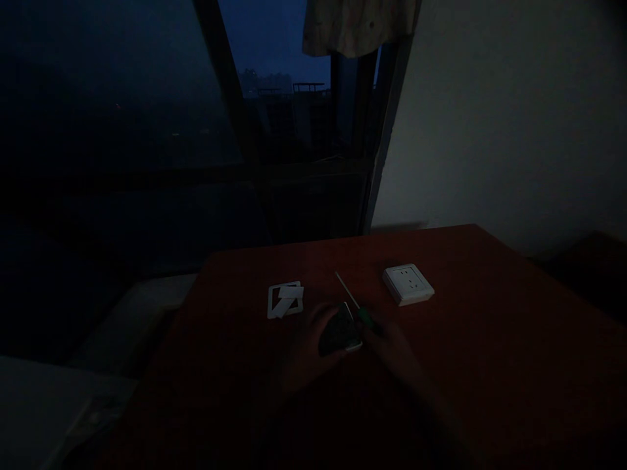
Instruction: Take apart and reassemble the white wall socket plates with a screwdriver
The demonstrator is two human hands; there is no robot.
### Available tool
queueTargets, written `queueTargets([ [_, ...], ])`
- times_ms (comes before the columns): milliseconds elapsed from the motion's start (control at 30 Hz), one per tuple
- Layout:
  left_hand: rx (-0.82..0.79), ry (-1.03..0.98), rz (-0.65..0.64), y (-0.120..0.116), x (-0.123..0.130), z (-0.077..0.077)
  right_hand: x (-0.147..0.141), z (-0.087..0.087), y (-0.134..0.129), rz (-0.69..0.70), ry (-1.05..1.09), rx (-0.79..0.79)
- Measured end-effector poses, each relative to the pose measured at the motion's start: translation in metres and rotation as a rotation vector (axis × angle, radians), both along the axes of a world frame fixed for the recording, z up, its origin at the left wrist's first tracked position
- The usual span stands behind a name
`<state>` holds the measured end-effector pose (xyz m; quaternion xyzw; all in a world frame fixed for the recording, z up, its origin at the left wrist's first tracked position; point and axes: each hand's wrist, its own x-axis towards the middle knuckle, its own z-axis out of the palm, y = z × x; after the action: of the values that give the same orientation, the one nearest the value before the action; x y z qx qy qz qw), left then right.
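My left hand (311,346) is closed around a wall-plate module (337,331) with a dark body and a white edge. That dark side faces up; its exact kind is hard to make out in the dim light. A screwdriver (349,290) with a green handle is gripped in my right hand (394,349), its pale shaft pointing up and left, away from me. The handle lies close to the module's right edge; whether they touch I cannot tell. Beyond my left hand, a white square frame (270,303) lies on the table with two white strips (290,293) across it.
A white boxed wall socket (409,284) rests on the reddish-brown table (480,307), to the right of the screwdriver. Behind the table are a dark window (294,130) and a pale wall (490,117). The room is very dim.
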<state>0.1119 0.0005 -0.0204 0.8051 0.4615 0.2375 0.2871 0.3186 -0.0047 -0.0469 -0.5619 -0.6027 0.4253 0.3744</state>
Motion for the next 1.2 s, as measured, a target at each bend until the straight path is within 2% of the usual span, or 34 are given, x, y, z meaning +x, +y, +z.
queueTargets([
  [333, -0.027, -0.093, -0.067, 0.0049, -0.0092, -0.0011, 0.0001, 0.0002, 0.0017, 0.011, 0.010, -0.007],
  [567, -0.027, -0.090, -0.044, 0.0040, -0.0071, 0.0024, 0.0008, -0.0040, 0.0041, 0.021, -0.008, 0.016],
  [900, -0.019, -0.104, 0.000, 0.0037, -0.0015, -0.0011, 0.0015, -0.0028, 0.0052, 0.014, 0.014, 0.030],
  [1200, -0.011, -0.101, -0.016, 0.0052, -0.0031, -0.0005, 0.0024, -0.0048, 0.0056, -0.003, 0.033, -0.001],
])
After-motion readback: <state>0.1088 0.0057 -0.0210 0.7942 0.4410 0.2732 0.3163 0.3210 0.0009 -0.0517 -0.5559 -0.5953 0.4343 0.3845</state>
